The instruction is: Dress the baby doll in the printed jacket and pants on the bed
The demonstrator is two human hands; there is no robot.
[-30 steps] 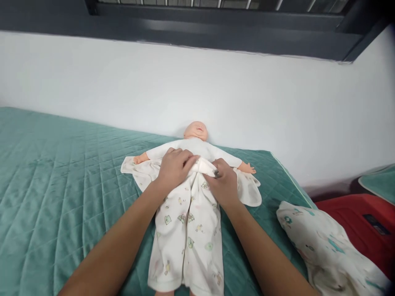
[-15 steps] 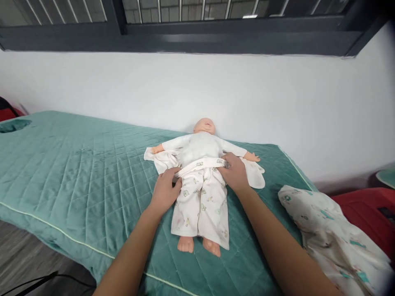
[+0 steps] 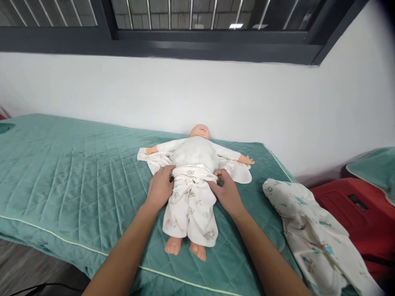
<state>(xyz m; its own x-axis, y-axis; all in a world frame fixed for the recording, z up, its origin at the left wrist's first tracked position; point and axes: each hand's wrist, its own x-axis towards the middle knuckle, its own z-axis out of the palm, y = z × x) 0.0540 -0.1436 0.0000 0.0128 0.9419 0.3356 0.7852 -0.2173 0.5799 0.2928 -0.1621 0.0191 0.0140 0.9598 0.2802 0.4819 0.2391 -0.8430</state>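
A baby doll (image 3: 194, 152) lies on its back on a green quilted bed cover (image 3: 101, 189), head toward the wall and arms spread. White baby pants (image 3: 189, 209) with small animal prints cover its legs, and the feet stick out below. At the waistband's left side, my left hand (image 3: 161, 187) has its fingers closed on the fabric. My right hand (image 3: 226, 190) pinches the waistband at the other side. Under the doll's arms lies a spread white garment (image 3: 237, 170).
A white printed cloth (image 3: 311, 230) lies crumpled at the right edge of the bed. Beside it stands a red case (image 3: 345, 205) with green fabric (image 3: 375, 168) above. Behind the bed rise a white wall (image 3: 154, 94) and a dark window frame (image 3: 197, 49).
The view has shifted a little, so the scene sits farther left. My right hand has come slightly down along the waistband, whose front now looks more bunched.
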